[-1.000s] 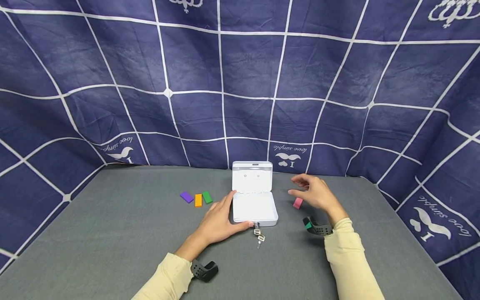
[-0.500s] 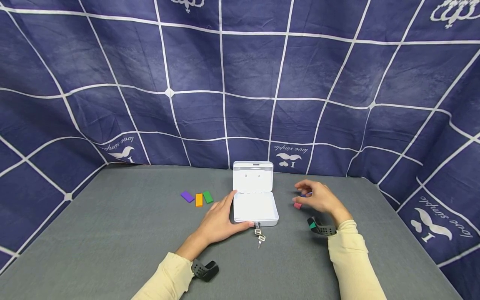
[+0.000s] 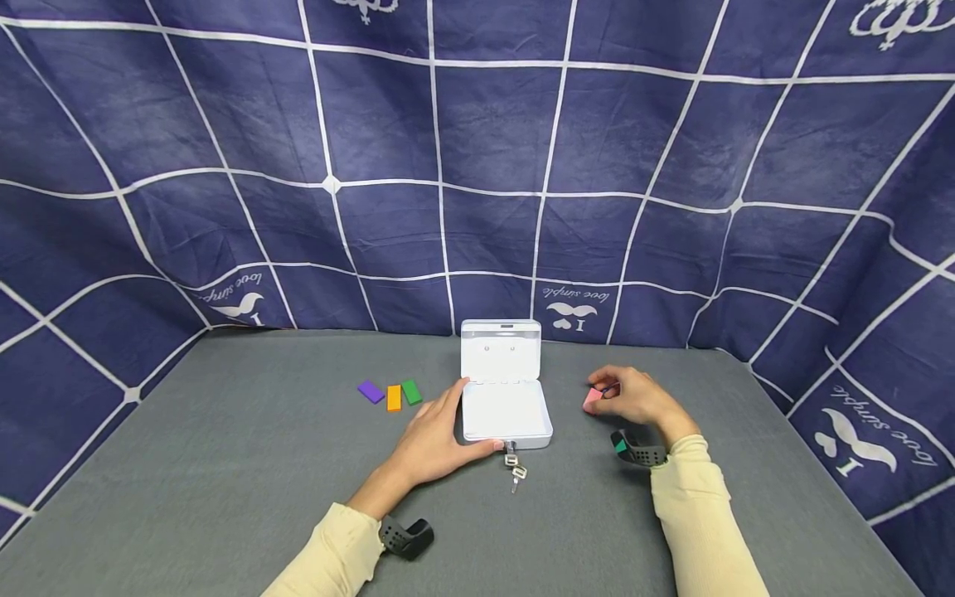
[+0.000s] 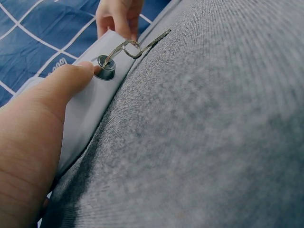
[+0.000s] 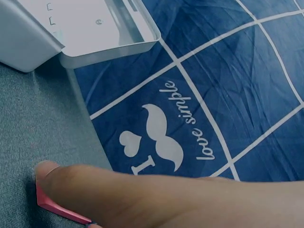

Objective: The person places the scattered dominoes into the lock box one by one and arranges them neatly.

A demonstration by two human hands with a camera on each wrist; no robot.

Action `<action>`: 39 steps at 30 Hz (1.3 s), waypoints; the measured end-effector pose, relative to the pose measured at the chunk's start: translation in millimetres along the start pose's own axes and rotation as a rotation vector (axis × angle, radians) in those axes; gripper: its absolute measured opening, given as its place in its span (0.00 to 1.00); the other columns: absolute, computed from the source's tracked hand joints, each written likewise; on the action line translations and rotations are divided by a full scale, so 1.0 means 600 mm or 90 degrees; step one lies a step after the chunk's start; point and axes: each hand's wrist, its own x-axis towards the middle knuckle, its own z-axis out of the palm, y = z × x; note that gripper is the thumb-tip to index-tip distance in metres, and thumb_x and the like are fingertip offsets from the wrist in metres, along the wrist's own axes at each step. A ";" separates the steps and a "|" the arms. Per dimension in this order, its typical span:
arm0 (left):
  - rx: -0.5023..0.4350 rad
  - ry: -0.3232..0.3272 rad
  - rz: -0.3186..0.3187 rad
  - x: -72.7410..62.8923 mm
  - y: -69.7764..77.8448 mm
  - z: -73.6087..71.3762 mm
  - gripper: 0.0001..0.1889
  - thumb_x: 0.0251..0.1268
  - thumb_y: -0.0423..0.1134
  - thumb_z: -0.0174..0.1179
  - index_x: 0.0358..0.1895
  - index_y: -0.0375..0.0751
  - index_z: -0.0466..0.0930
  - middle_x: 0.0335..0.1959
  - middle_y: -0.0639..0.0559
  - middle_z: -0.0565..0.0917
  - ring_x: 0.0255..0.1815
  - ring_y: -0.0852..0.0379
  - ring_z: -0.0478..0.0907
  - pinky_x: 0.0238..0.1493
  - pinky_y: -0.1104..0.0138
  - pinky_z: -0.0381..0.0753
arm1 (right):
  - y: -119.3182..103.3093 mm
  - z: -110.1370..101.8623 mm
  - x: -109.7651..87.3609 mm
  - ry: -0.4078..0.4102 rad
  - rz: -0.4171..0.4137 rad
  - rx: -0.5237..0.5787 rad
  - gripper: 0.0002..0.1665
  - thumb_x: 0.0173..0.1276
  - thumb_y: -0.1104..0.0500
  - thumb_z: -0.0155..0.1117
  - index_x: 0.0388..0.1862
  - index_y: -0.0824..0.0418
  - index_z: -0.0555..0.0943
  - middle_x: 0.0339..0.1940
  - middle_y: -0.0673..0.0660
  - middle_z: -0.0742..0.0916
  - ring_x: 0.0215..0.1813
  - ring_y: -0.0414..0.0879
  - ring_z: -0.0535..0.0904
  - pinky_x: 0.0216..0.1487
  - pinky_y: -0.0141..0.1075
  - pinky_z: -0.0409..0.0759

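Note:
A white metal cash box (image 3: 507, 410) stands with its lid (image 3: 501, 352) raised. My left hand (image 3: 433, 439) holds its left side, the thumb on the front beside the lock (image 4: 105, 67), fingers along the far left edge. Keys (image 3: 518, 473) on rings hang from that lock onto the cloth. Right of the box, my right hand (image 3: 634, 396) pinches a pink block (image 3: 593, 399) between thumb and fingers; the right wrist view shows the thumb on the pink block (image 5: 61, 209), the other fingers hidden. A blue block (image 3: 612, 389) shows only partly under the hand.
Left of the box lie a purple block (image 3: 370, 391), an orange block (image 3: 394, 398) and a green block (image 3: 412, 392). Grey cloth (image 3: 224, 464) covers the table. A blue curtain with white lines (image 3: 492, 149) hangs behind and at both sides.
My right hand has come down and closed on the pink block, which has shifted slightly and tilted. The blue block came into partial view. My left hand stays on the cash box.

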 end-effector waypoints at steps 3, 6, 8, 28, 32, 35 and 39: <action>-0.004 -0.008 -0.008 -0.007 -0.002 0.005 0.60 0.46 0.80 0.59 0.78 0.47 0.53 0.72 0.45 0.67 0.68 0.43 0.67 0.63 0.48 0.66 | 0.001 0.007 -0.004 -0.020 0.012 -0.002 0.27 0.54 0.56 0.78 0.51 0.67 0.82 0.40 0.56 0.86 0.40 0.46 0.80 0.44 0.40 0.75; -0.010 -0.012 -0.014 -0.012 -0.004 0.010 0.60 0.46 0.79 0.60 0.78 0.47 0.52 0.72 0.45 0.67 0.68 0.43 0.67 0.64 0.48 0.66 | 0.003 0.012 -0.005 -0.027 0.023 -0.008 0.29 0.53 0.56 0.78 0.52 0.68 0.82 0.39 0.56 0.86 0.40 0.46 0.79 0.44 0.40 0.75; -0.010 -0.014 -0.019 -0.014 -0.005 0.012 0.60 0.46 0.78 0.60 0.78 0.47 0.52 0.72 0.46 0.67 0.68 0.43 0.67 0.64 0.48 0.66 | 0.004 0.014 -0.004 -0.031 0.030 -0.014 0.30 0.53 0.55 0.79 0.52 0.68 0.82 0.40 0.56 0.87 0.41 0.48 0.80 0.44 0.40 0.75; -0.002 -0.024 0.007 0.023 -0.008 0.002 0.59 0.49 0.76 0.61 0.79 0.47 0.49 0.73 0.46 0.65 0.68 0.43 0.66 0.64 0.48 0.65 | -0.007 -0.013 0.017 -0.049 0.083 -0.053 0.31 0.55 0.54 0.78 0.54 0.69 0.81 0.43 0.61 0.85 0.46 0.54 0.78 0.49 0.47 0.73; -0.005 -0.033 0.003 0.025 -0.009 0.000 0.59 0.49 0.76 0.60 0.79 0.47 0.49 0.73 0.46 0.65 0.69 0.43 0.65 0.64 0.48 0.64 | -0.008 -0.014 0.021 -0.055 0.079 -0.072 0.30 0.56 0.53 0.77 0.53 0.68 0.82 0.43 0.60 0.85 0.46 0.53 0.78 0.49 0.47 0.74; -0.007 -0.036 0.002 0.024 -0.009 0.000 0.59 0.49 0.77 0.60 0.79 0.47 0.48 0.73 0.46 0.65 0.69 0.44 0.65 0.65 0.48 0.64 | -0.007 -0.013 0.022 -0.061 0.082 -0.079 0.29 0.56 0.53 0.77 0.53 0.68 0.82 0.43 0.60 0.85 0.46 0.54 0.78 0.50 0.48 0.74; -0.011 -0.034 0.007 0.027 -0.008 -0.002 0.58 0.49 0.77 0.60 0.78 0.48 0.49 0.73 0.46 0.65 0.69 0.45 0.65 0.65 0.49 0.64 | -0.007 -0.015 0.023 -0.064 0.083 -0.085 0.29 0.57 0.54 0.76 0.54 0.68 0.81 0.44 0.62 0.85 0.47 0.55 0.78 0.52 0.50 0.74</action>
